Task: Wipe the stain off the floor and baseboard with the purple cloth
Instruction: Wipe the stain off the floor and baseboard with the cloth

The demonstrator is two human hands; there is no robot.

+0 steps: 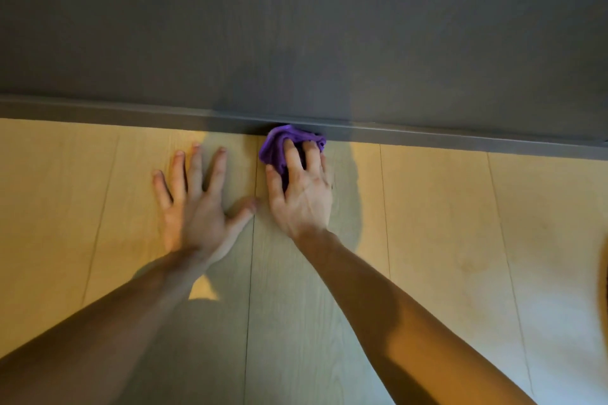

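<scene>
A crumpled purple cloth [275, 146] lies on the light wooden floor [434, 207], pressed against the foot of the grey baseboard [131, 113]. My right hand [302, 187] covers the cloth from behind, fingers curled over it and gripping it. My left hand [197, 197] rests flat on the floor just left of it, fingers spread, holding nothing. No stain shows; the spot under the cloth is hidden.
A dark grey wood-grain wall [296, 26] rises above the baseboard. My shadow falls over the floor boards around both hands. An orange blurred edge [603, 273] shows at the far right.
</scene>
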